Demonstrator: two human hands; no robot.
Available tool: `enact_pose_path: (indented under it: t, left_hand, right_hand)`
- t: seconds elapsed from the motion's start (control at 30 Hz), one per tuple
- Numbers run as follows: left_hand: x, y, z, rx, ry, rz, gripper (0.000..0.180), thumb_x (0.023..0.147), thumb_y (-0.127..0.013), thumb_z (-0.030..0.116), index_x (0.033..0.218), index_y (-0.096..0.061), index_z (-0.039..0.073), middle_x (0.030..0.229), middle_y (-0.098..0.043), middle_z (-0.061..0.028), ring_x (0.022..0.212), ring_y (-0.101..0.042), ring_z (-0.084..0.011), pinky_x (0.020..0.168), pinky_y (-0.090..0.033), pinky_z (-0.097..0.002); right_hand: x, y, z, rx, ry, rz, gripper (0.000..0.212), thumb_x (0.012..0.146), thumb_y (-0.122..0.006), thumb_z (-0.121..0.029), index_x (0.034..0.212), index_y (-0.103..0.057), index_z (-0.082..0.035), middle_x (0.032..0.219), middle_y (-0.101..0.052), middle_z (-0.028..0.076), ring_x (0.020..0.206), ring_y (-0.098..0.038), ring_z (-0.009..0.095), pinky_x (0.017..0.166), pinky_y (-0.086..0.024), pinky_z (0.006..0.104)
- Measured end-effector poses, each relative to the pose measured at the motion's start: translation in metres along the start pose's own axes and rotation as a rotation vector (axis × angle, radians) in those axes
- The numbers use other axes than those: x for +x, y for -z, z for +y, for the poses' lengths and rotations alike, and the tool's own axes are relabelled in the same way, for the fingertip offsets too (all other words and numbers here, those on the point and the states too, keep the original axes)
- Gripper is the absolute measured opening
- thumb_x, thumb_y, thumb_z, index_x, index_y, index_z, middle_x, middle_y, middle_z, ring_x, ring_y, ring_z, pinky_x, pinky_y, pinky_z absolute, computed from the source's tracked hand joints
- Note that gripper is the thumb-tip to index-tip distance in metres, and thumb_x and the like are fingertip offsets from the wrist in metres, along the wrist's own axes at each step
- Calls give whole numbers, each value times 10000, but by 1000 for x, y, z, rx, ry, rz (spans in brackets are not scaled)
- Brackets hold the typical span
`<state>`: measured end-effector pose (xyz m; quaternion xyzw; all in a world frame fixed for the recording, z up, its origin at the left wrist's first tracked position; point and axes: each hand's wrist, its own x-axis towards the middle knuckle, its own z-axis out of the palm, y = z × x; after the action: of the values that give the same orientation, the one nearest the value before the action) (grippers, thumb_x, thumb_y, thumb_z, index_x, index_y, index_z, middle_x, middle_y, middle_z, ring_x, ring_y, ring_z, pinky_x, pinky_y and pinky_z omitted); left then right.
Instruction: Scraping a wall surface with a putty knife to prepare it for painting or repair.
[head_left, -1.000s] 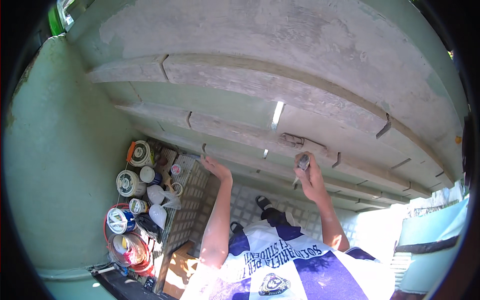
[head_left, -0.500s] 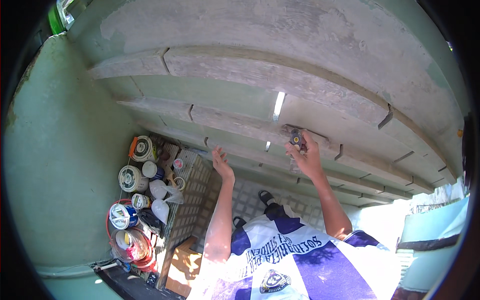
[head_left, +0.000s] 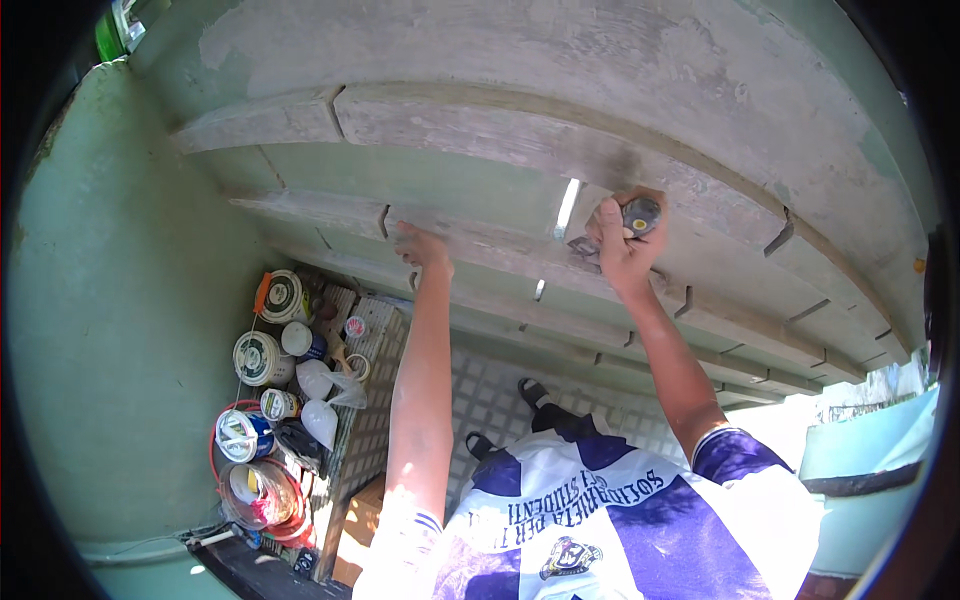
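Note:
In my right hand (head_left: pixel 630 255) is a dark hand tool (head_left: pixel 641 214) with a rounded end and a yellow centre; my fingers wrap round it. The tool is up close to the wide upper ledge (head_left: pixel 480 125) of a pale, patchy panel. Part of it is hidden by my hand, so its exact kind is unclear. My left hand (head_left: pixel 424 248) has its fingers curled on the second long ledge (head_left: pixel 480 235), beside a dark notch in it.
Several paint tubs (head_left: pixel 262 358) and plastic bags (head_left: pixel 318 422) crowd a wooden bench (head_left: pixel 372 345) at lower left, against a green wall (head_left: pixel 120 330). Further ledges (head_left: pixel 700 345) run below. My sandalled feet (head_left: pixel 533 392) stand on a patterned floor (head_left: pixel 500 372).
My left hand has risen from open air onto the second ledge, its fingers now curled. My right hand has carried the tool up and slightly right, from the second ledge toward the upper one.

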<state>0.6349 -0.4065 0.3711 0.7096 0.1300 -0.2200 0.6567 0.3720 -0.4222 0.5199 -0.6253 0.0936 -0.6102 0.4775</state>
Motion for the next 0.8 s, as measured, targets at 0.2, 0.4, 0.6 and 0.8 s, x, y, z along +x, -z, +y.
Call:
enact_pose_path:
  t: [0.2, 0.4, 0.6, 0.8]
  left_hand:
    - [-8, -37, 4, -78, 54, 106, 784, 970, -200, 597, 1456, -100, -10, 1361, -281, -320, 1267, -332, -469, 984, -388, -538]
    - [9, -41, -5, 12, -132, 295, 732, 999, -227, 526, 1458, -116, -32, 1258, -372, -359, 1149, -425, -511, 914, -411, -565]
    - [4, -44, 4, 23, -160, 313, 706, 1004, -233, 501, 1474, -109, -11, 1240, -370, -378, 1150, -416, -519, 917, -405, -561]
    - [2, -41, 2, 44, -116, 291, 712, 1003, -219, 506, 1478, -91, -9, 1251, -363, -370, 1144, -424, -512, 911, -413, -552]
  right_hand:
    - [15, -9, 42, -326, 608, 84, 263, 836, -643, 78, 957, -431, -24, 672, -565, 66, 551, -555, 112, 471, -452, 251]
    - [3, -11, 56, -364, 682, 94, 314, 788, -654, 116, 943, -415, -17, 623, -574, 88, 505, -572, 163, 457, -469, 289]
    - [21, -22, 32, -353, 607, 114, 244, 866, -570, 89, 949, -383, -44, 598, -491, 82, 481, -460, 112, 439, -403, 274]
    - [16, -20, 42, -377, 573, 139, 226, 871, -559, 80, 911, -377, -47, 599, -496, 81, 464, -443, 111, 402, -378, 279]
